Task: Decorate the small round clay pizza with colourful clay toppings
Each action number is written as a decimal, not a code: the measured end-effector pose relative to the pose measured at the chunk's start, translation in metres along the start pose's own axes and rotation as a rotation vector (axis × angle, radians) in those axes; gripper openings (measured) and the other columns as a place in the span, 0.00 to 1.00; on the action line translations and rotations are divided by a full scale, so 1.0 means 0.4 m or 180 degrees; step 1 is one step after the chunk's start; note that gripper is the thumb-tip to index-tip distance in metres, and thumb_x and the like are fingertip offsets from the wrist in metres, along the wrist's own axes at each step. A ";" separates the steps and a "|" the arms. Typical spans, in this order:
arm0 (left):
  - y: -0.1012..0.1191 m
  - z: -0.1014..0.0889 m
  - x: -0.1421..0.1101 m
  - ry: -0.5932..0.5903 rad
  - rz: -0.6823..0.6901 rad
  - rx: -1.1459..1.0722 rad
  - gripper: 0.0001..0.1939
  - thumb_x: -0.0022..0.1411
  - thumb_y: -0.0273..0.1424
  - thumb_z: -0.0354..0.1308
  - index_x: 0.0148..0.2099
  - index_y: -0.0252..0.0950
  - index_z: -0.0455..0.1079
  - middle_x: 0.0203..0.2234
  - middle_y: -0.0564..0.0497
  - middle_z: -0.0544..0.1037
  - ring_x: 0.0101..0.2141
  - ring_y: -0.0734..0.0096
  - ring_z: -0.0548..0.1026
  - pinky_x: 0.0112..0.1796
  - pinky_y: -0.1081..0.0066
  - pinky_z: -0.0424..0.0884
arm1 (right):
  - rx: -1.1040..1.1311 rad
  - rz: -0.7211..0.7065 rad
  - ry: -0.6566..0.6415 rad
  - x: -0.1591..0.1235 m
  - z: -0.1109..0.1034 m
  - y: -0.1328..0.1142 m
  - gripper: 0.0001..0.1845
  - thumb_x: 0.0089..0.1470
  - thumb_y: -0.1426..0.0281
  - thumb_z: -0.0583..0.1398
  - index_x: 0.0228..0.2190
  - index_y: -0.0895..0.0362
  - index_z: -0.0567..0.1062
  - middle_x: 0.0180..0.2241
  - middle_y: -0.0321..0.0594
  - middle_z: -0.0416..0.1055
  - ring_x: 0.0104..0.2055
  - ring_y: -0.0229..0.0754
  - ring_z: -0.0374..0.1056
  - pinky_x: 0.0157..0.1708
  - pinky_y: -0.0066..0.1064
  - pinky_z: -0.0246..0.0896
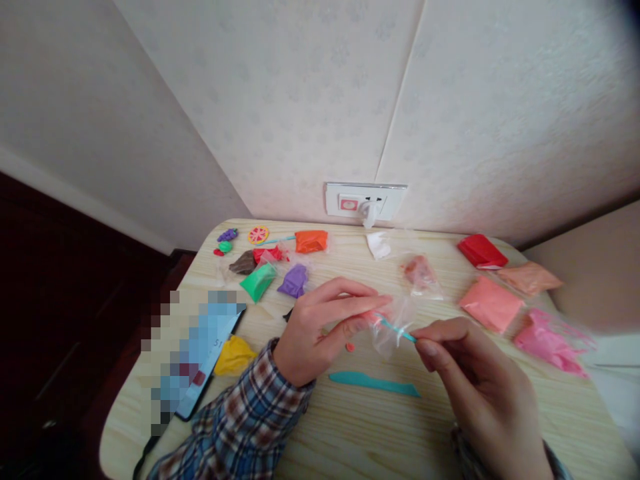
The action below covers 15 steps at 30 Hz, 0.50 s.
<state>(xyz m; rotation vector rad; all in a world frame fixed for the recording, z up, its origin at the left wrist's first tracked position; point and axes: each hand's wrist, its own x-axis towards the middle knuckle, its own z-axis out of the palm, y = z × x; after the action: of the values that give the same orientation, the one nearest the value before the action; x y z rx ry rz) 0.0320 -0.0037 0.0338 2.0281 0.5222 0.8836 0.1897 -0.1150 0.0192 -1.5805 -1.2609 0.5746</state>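
Observation:
My left hand (327,323) is closed on a clear plastic bag (393,327) with coral-coloured clay (371,317) in it, the clay pinched between thumb and fingers. In my right hand (470,377) a thin blue modelling stick (403,333) is pinched, its far tip at the clay by the bag's mouth. Under the hands a small coral piece of clay (350,347) lies on the table. Nearer to me rests a flat turquoise plastic knife (375,384). Part of a black item (288,315) shows behind my left hand.
Bags of clay lie around: yellow (235,355), green (258,282), purple (294,281), orange (311,241), white (379,245), red (483,251), coral (491,304) and pink (550,343). A phone or tablet (210,360) lies left. Small clay fruit shapes (227,235) sit at the far left corner. A plug (369,213) is in the wall socket.

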 end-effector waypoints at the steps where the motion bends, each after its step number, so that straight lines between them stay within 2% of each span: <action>1: 0.001 0.000 -0.001 0.0001 -0.0009 -0.0017 0.12 0.63 0.29 0.51 0.45 0.35 0.73 0.39 0.45 0.76 0.40 0.69 0.74 0.42 0.69 0.72 | 0.0051 0.0037 -0.0058 0.000 0.000 -0.001 0.05 0.54 0.68 0.57 0.27 0.54 0.70 0.19 0.31 0.64 0.20 0.32 0.61 0.17 0.19 0.57; 9: 0.001 0.007 -0.008 0.0003 -0.0096 -0.0113 0.13 0.64 0.28 0.49 0.44 0.37 0.75 0.37 0.46 0.76 0.39 0.68 0.75 0.41 0.68 0.73 | 0.0783 0.0548 -0.0588 0.005 0.007 -0.010 0.15 0.54 0.62 0.56 0.20 0.56 0.66 0.16 0.30 0.56 0.17 0.31 0.53 0.14 0.21 0.49; 15: 0.009 0.010 -0.005 0.0060 -0.0039 -0.0230 0.12 0.63 0.28 0.50 0.41 0.36 0.76 0.35 0.45 0.77 0.36 0.68 0.75 0.38 0.69 0.73 | 0.1179 0.0696 -0.0718 0.001 0.009 0.003 0.15 0.54 0.62 0.57 0.21 0.57 0.66 0.16 0.31 0.57 0.18 0.31 0.53 0.16 0.22 0.47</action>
<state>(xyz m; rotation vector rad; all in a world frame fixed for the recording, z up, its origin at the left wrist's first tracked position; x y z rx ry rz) 0.0338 -0.0093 0.0343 1.9509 0.5057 0.9024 0.1874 -0.1131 0.0168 -1.3730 -1.0718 1.0855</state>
